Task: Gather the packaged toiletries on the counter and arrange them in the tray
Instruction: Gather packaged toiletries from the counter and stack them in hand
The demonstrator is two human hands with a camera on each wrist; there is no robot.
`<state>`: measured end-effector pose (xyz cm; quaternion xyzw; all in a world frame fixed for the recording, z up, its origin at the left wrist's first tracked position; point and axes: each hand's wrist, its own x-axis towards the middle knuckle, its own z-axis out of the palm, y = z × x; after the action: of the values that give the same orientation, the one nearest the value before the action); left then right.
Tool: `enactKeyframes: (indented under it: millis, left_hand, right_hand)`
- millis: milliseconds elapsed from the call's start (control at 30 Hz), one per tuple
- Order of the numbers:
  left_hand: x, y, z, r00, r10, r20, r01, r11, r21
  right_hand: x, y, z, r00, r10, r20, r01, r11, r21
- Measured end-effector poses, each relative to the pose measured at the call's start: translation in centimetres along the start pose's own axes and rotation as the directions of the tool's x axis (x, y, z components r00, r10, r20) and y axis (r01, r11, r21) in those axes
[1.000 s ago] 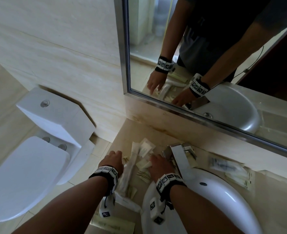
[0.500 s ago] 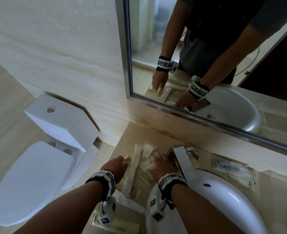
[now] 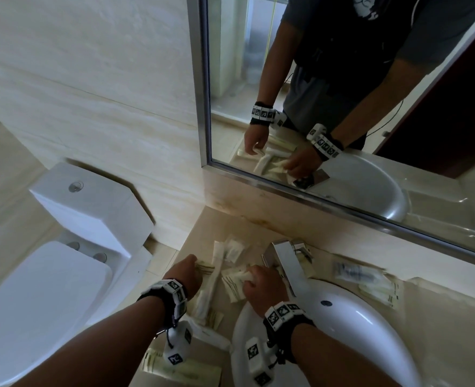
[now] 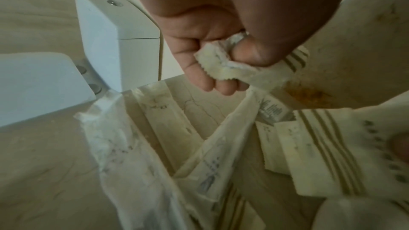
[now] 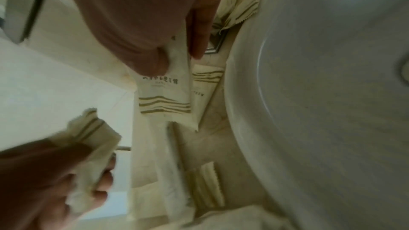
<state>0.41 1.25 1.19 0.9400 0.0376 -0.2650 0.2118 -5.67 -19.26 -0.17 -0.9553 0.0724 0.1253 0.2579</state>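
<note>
Several cream toiletry packets (image 3: pixel 232 284) with olive stripes lie scattered on the beige counter (image 3: pixel 203 227), left of the basin. My left hand (image 4: pixel 223 62) pinches the end of one striped packet (image 4: pixel 263 76) between thumb and fingers, at the pile's left edge. A little to its right, beside the faucet, my right hand (image 5: pixel 177 53) pinches another striped packet (image 5: pixel 166 93). Between the hands lies a long white packet (image 3: pixel 209 291). No tray shows in any view.
The chrome faucet (image 3: pixel 289 263) and white basin (image 3: pixel 356 331) sit right of the pile. More packets (image 3: pixel 353 272) lie beyond the faucet and one (image 3: pixel 186 370) at the counter's front edge. A toilet (image 3: pixel 49 303) stands left, below the counter. A mirror (image 3: pixel 342 107) hangs behind.
Both hands have stayed over the pile with little travel. The right hand's fingers have curled round a packet beside the faucet, and the left hand has edged onto the striped packet.
</note>
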Motion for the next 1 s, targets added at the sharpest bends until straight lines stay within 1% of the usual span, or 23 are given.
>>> enactKeyframes:
  millis: [67,100,133,200,267,333,367,400,467,533,600,633,733,767,800,833,900,967,1000]
  left_hand:
    - [-0.6,0.1,-0.1,1.000,-0.025,0.013,0.025,0.998,-0.055]
    - [-0.9,0.2,-0.2,1.000,-0.024,0.015,0.025,0.996,-0.090]
    - [-1.1,0.1,-0.1,1.000,-0.016,0.017,0.018,0.992,-0.128]
    - [-1.5,0.4,0.1,0.999,0.005,0.038,0.004,0.973,-0.232]
    - [-2.3,1.4,0.0,0.996,0.039,0.078,-0.011,0.943,-0.333]
    - [-3.5,2.7,-0.2,0.991,0.088,0.104,-0.039,0.916,-0.400]
    - [-4.1,3.3,-0.2,0.988,0.109,0.109,-0.051,0.899,-0.434]
    - [-4.9,3.9,-0.3,0.985,0.126,0.114,-0.057,0.876,-0.479]
    - [-6.0,4.9,-0.5,0.983,0.133,0.129,-0.033,0.811,-0.584]
    - [-7.6,6.1,-0.8,0.977,0.158,0.144,-0.027,0.761,-0.648]
    - [-8.9,6.9,-1.0,0.967,0.211,0.139,-0.069,0.750,-0.658]
    - [-9.5,7.2,-1.1,0.965,0.230,0.128,-0.088,0.740,-0.667]
    - [-11.4,7.9,-1.1,0.961,0.244,0.128,-0.079,0.689,-0.720]
    - [-12.0,8.2,-1.0,0.961,0.248,0.125,-0.080,0.679,-0.730]
    - [-12.7,8.5,-1.0,0.959,0.256,0.124,-0.083,0.670,-0.737]
    - [-13.2,8.7,-0.9,0.956,0.267,0.124,-0.088,0.663,-0.743]
    - [-14.0,9.1,-0.5,0.948,0.287,0.140,-0.091,0.663,-0.743]
    - [-14.8,9.5,-0.2,0.931,0.316,0.185,-0.085,0.677,-0.731]
    - [-15.1,9.8,0.0,0.920,0.330,0.213,-0.082,0.691,-0.718]
  right_hand:
    - [-1.1,-0.6,-1.1,0.998,0.058,-0.016,-0.053,0.973,0.226]
    - [-1.6,-0.9,-1.6,0.995,0.098,-0.016,-0.086,0.928,0.362]
    - [-2.0,-1.2,-2.2,0.990,0.140,-0.019,-0.112,0.864,0.491]
    - [-2.6,-1.6,-3.0,0.976,0.217,-0.016,-0.144,0.701,0.698]
    - [-3.0,-1.7,-3.5,0.963,0.269,0.017,-0.154,0.500,0.852]
    - [-3.4,-1.9,-4.1,0.966,0.254,0.056,-0.142,0.333,0.932]
    - [-3.7,-1.8,-4.2,0.968,0.240,0.072,-0.142,0.288,0.947]
    - [-4.1,-1.8,-4.4,0.969,0.235,0.079,-0.144,0.276,0.950]
    - [-4.9,-1.6,-4.6,0.966,0.246,0.080,-0.155,0.303,0.940]
    - [-5.9,-1.4,-4.8,0.955,0.281,0.091,-0.189,0.345,0.919]
    - [-6.9,-1.4,-5.2,0.946,0.311,0.088,-0.216,0.405,0.888]
    - [-7.3,-1.5,-5.5,0.945,0.318,0.074,-0.214,0.431,0.876]
    - [-8.5,-1.5,-6.5,0.949,0.315,-0.005,-0.165,0.512,0.843]
    - [-8.8,-1.5,-6.7,0.945,0.326,-0.015,-0.168,0.527,0.833]
    - [-9.1,-1.4,-7.0,0.945,0.326,-0.011,-0.169,0.519,0.838]
    - [-9.3,-1.0,-7.1,0.949,0.316,0.003,-0.171,0.508,0.845]
    - [-9.7,-0.1,-7.3,0.959,0.283,0.006,-0.156,0.511,0.845]
    - [-11.2,0.0,-8.8,0.961,0.272,-0.048,-0.111,0.541,0.834]
    - [-12.1,0.0,-9.6,0.962,0.262,-0.082,-0.089,0.580,0.810]
